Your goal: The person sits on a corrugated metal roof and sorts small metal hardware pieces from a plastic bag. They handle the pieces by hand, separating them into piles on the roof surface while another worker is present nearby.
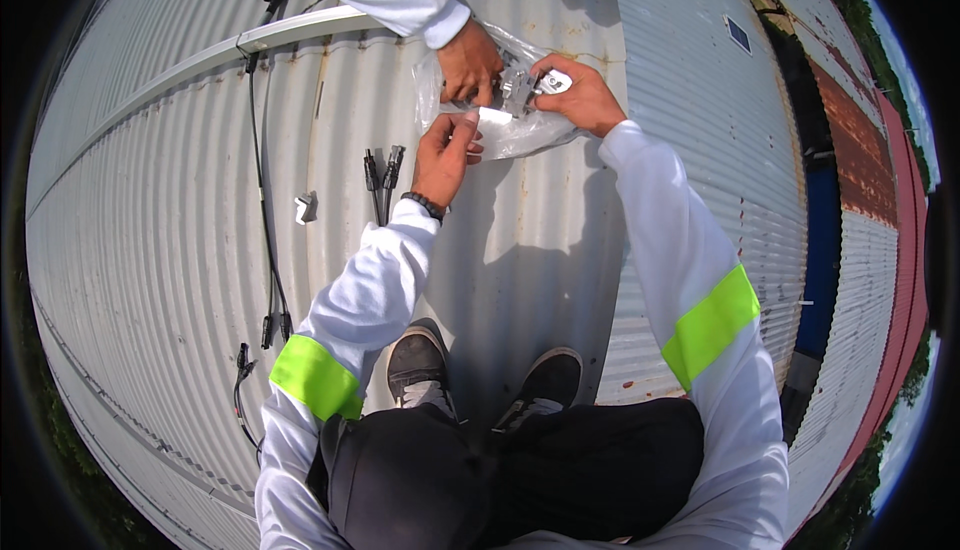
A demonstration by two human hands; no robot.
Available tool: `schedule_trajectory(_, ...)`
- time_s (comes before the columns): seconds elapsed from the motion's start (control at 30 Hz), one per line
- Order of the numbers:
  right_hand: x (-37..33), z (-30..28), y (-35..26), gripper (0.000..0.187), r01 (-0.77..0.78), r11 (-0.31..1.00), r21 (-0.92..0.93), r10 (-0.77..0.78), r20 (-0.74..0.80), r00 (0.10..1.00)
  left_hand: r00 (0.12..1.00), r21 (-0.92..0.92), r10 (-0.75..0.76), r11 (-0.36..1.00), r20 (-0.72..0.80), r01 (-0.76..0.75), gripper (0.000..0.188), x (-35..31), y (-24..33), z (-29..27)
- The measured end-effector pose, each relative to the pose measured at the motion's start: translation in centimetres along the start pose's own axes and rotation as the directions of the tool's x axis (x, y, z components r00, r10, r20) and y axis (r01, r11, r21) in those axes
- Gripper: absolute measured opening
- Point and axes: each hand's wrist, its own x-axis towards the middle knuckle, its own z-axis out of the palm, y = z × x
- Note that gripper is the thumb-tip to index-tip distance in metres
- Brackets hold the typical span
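A clear plastic bag [530, 135] with shiny silver metal parts in it lies on the corrugated roof ahead of me. My left hand [443, 162] is closed on the bag's near left edge, thumb on top. My right hand [582, 100] pinches a silver metal bracket [554, 81] with a hole in it, at the bag's right side. Between my hands, another silver metal piece [516, 90] shows against the plastic. A co-worker's hand [470, 62] reaches into the bag from the far side, its fingertips partly hidden among the parts.
A pale metal rail [300, 28] runs across the roof at far left. Black cables with connectors [372, 172] lie left of the bag, and another black cable [262, 180] farther left. A small silver bracket [303, 210] sits between them. My shoes [420, 362] stand on the ridges.
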Motion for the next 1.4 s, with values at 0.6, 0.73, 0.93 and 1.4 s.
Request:
schedule_trajectory(0.6, -3.4, 3.5, -6.8, 0.039, 0.386, 0.89, -0.243, -0.375, 0.092, 0.923, 0.969, -0.822, -0.008, 0.527, 0.249, 0.215, 0.061, 1.5, 3.3, 3.6)
schedule_trajectory(0.73, -4.1, 4.1, -8.6, 0.052, 0.443, 0.872, -0.208, -0.337, 0.402, 0.851, 0.987, -0.896, -0.06, 0.413, 0.151, 0.163, 0.062, -0.8, 2.0, 1.3)
schedule_trajectory(0.93, -5.9, 6.3, -9.9, 0.055, 0.57, 0.807, -0.155, -0.445, 0.474, 0.759, 0.969, -0.928, -0.027, 0.281, 0.246, 0.244, 0.055, -5.5, -1.4, -1.0)
schedule_trajectory(1.4, -9.7, 9.0, -4.7, 0.041, -0.347, 0.895, 0.281, 0.198, 0.447, 0.872, 0.917, -0.974, 0.331, 0.035, 0.224, 0.225, 0.038, -8.2, -3.9, -5.9)
